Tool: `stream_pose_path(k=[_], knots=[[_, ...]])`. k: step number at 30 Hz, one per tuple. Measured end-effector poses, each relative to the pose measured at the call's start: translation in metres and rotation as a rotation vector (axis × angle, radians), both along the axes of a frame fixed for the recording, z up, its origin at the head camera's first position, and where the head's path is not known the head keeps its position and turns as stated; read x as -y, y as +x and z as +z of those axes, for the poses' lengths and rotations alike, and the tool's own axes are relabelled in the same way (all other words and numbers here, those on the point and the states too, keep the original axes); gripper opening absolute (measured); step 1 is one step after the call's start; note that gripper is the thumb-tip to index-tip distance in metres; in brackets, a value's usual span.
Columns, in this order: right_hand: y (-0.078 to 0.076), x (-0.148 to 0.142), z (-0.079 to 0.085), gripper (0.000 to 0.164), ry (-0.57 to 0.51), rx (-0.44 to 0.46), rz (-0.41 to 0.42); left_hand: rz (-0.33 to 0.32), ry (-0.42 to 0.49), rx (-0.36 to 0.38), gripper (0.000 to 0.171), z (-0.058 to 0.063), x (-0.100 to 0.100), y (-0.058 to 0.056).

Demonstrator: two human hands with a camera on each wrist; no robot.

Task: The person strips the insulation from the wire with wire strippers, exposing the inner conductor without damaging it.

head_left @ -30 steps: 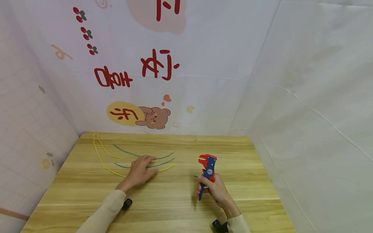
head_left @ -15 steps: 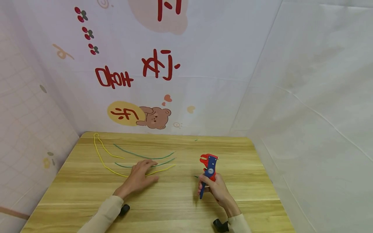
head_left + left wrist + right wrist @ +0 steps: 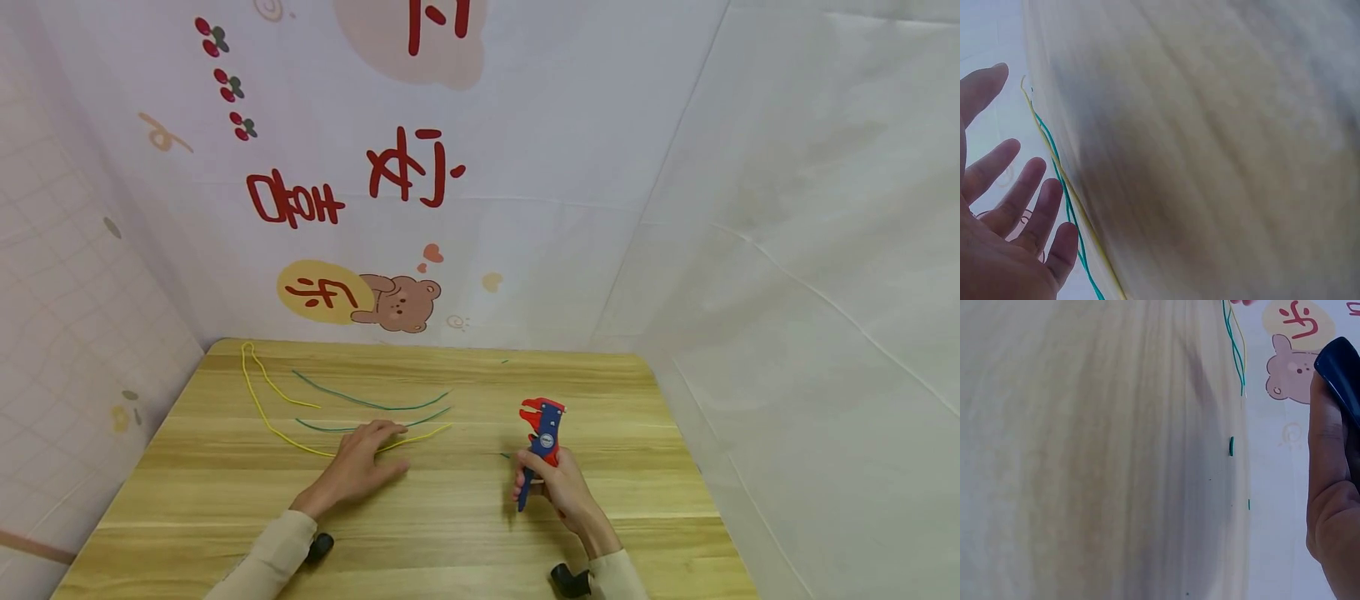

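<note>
My right hand (image 3: 557, 487) grips a wire stripper (image 3: 546, 440) with blue and red handles, its red jaws pointing up and left over the table. In the right wrist view, only a dark blue handle end (image 3: 1340, 378) shows beside the fingers. My left hand (image 3: 360, 468) hovers palm down with fingers spread, holding nothing, above the near yellow wire (image 3: 288, 440). Just beyond its fingertips lies a green wire (image 3: 427, 418), with a second green wire (image 3: 352, 401) farther back. The left wrist view shows the fingers (image 3: 1044, 206) loosely extended, with the yellow and green wires past them.
Short green bits of insulation lie on the wooden table (image 3: 435, 517): one cut piece (image 3: 505, 455) left of the stripper, another scrap (image 3: 505, 362) near the back edge. White printed cloth (image 3: 540, 208) walls the table's back and sides.
My left hand has drawn slightly toward me, uncovering more of the green and yellow wires. My right hand, still gripping the wire stripper, has shifted slightly right.
</note>
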State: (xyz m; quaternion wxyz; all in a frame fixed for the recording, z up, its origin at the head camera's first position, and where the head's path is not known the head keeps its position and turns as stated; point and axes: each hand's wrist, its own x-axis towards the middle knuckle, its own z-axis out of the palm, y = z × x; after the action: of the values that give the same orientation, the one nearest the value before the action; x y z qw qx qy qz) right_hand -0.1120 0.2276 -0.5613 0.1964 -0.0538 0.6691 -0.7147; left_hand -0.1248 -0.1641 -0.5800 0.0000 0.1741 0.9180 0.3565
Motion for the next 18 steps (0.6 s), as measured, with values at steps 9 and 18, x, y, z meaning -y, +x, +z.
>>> stream_pose_path(k=[9,18], knots=[[-0.0004,-0.0006,-0.0024,0.041,0.000,0.034,-0.018,-0.005,0.005,-0.005,0.051,-0.0045,0.0006,0.0001],[-0.0001,0.0013,-0.0019,0.026,-0.007,0.037,-0.012,-0.039,0.029,-0.047,0.036,-0.0055,0.0025,-0.0032]])
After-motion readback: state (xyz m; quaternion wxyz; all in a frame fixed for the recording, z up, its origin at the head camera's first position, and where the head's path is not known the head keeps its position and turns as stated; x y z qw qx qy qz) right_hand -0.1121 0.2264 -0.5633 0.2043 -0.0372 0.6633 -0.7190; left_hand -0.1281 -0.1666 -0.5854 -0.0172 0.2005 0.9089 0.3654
